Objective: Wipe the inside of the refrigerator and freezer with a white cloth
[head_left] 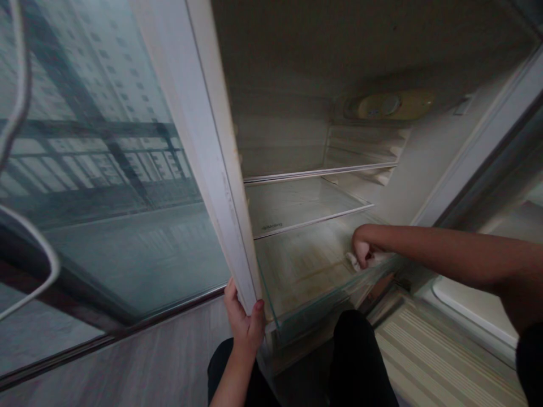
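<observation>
My left hand [245, 316] grips the white side edge [229, 198] of an open refrigerator, thumb on the front face and fingers round the outer side. Inside the refrigerator, at the right end of the lowest glass shelf [305, 263], is my right hand [365, 249]. It is closed on a white cloth [353, 260], pressed to the shelf; only a small piece of the cloth shows. Brownish stains mark the glass around it. Above lie a middle glass shelf [297, 210] and an upper shelf [318, 172].
A yellowish control housing with a dial [390, 105] is on the inner right wall. The refrigerator door [475, 311] stands open at the right, near a ribbed beige panel [441, 350]. At left are a glass window [106, 169] and a hanging white cable [51, 260].
</observation>
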The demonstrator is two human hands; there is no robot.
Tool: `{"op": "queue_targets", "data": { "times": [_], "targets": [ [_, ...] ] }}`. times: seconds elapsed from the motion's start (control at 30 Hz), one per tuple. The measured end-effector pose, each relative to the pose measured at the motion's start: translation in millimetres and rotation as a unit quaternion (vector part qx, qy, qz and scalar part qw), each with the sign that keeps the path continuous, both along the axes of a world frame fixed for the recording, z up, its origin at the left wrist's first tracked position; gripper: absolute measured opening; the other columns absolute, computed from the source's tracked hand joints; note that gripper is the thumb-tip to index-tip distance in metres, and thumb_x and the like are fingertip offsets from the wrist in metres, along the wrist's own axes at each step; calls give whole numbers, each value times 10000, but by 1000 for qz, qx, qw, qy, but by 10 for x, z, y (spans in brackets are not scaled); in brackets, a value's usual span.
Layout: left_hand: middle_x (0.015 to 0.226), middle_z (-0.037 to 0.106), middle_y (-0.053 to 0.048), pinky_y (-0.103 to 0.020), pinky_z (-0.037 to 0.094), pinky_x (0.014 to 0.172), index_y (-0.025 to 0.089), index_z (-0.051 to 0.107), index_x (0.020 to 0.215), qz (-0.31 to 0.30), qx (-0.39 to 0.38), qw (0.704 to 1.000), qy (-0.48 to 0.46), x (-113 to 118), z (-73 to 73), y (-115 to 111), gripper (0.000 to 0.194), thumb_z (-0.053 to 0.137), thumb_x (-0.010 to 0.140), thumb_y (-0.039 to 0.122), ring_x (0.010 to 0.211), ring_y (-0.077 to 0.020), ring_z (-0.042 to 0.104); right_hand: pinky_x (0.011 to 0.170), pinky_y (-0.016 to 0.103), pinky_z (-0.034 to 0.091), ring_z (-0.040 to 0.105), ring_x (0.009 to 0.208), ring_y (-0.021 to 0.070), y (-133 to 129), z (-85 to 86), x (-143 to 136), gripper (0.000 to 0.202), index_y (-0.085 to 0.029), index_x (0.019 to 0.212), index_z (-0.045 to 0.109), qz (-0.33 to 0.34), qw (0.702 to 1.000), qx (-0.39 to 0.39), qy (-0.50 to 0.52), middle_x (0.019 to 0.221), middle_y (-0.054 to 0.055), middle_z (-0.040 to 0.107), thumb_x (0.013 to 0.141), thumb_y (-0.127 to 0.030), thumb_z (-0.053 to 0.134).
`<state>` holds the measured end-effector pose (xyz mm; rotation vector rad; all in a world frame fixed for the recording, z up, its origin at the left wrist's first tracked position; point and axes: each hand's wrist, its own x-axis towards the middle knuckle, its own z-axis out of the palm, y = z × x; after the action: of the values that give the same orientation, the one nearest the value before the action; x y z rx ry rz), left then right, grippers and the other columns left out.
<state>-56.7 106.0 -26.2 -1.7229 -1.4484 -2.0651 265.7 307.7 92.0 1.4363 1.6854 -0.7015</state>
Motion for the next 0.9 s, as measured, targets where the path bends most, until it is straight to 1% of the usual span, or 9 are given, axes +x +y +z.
{"op": "queue_targets", "data": {
  "times": [0.1, 0.2, 0.37, 0.5, 0.57, 0.67, 0.77, 0.83, 0.9],
  "targets": [
    [1314, 543, -163, -483, 408, 1092, 167, 442, 1499, -3, -5, 1000, -1, 0, 9, -2, 670, 541, 959, 551, 1244, -302, 521, 691, 419, 543, 664, 699, 264, 105, 89, 214, 117, -132, 676, 665, 12, 999, 14, -43, 667, 52, 631, 693, -240, 707],
    [1249, 551, -149, -483, 424, 1068, 167, 466, 1476, -1, -2, 1000, -7, -1, -5, 11, 664, 545, 949, 563, 1188, -297, 536, 714, 396, 539, 667, 712, 255, 165, 135, 68, 134, -120, 753, 674, 73, 994, 76, -8, 701, 60, 646, 747, -253, 688],
    [1162, 542, -124, -476, 433, 1046, 167, 513, 1416, 7, 8, 1000, -11, -1, -20, 19, 618, 547, 943, 563, 1101, -279, 543, 887, 385, 508, 670, 1004, 301, 202, 123, -718, 368, -87, 1090, 706, 253, 942, 181, 128, 1074, 154, 719, 788, -294, 743],
    [1138, 532, -112, -458, 443, 1036, 170, 509, 1409, 13, 7, 1000, -3, -1, -5, 10, 601, 534, 952, 561, 1074, -265, 543, 1009, 323, 474, 626, 1194, 250, 120, 55, -1501, 424, -131, 1296, 655, 381, 879, 174, 227, 1316, 140, 669, 885, -236, 666],
    [1125, 534, -105, -456, 446, 1035, 173, 512, 1397, 15, 6, 1000, -5, -3, -5, 9, 600, 537, 949, 570, 1056, -260, 548, 1100, 318, 424, 564, 1306, 238, 37, -24, -1846, 439, -145, 1331, 636, 425, 848, 180, 261, 1403, 128, 626, 893, -169, 634],
    [1115, 543, -108, -455, 463, 1015, 167, 522, 1370, 24, -5, 1000, -8, -8, -15, 8, 613, 542, 934, 598, 1039, -263, 558, 1200, 431, 340, 450, 1422, 329, -72, -164, -2199, 506, -87, 1378, 591, 452, 818, 219, 281, 1482, 201, 540, 890, -211, 648],
    [1105, 557, -118, -455, 478, 997, 156, 535, 1345, 32, -18, 999, -15, -14, -35, 2, 633, 548, 917, 623, 1045, -275, 570, 1195, 485, 363, 452, 1421, 377, -69, -258, -2253, 565, -83, 1397, 580, 454, 813, 236, 280, 1487, 222, 531, 877, -278, 682],
    [1113, 564, -122, -460, 471, 1008, 154, 542, 1336, 30, -18, 999, -16, -18, -50, -3, 628, 558, 913, 617, 1063, -281, 574, 1220, 446, 343, 400, 1473, 354, 16, -275, -2086, 628, -105, 1461, 538, 457, 814, 227, 278, 1550, 203, 475, 882, -295, 690],
    [1135, 571, -127, -464, 462, 1019, 156, 540, 1343, 30, -19, 999, -16, -19, -61, -6, 622, 565, 914, 606, 1084, -287, 578, 1259, 431, 274, 274, 1543, 341, 150, -261, -1767, 723, -118, 1550, 440, 434, 834, 216, 264, 1638, 195, 343, 898, -309, 689]
  ]
}}
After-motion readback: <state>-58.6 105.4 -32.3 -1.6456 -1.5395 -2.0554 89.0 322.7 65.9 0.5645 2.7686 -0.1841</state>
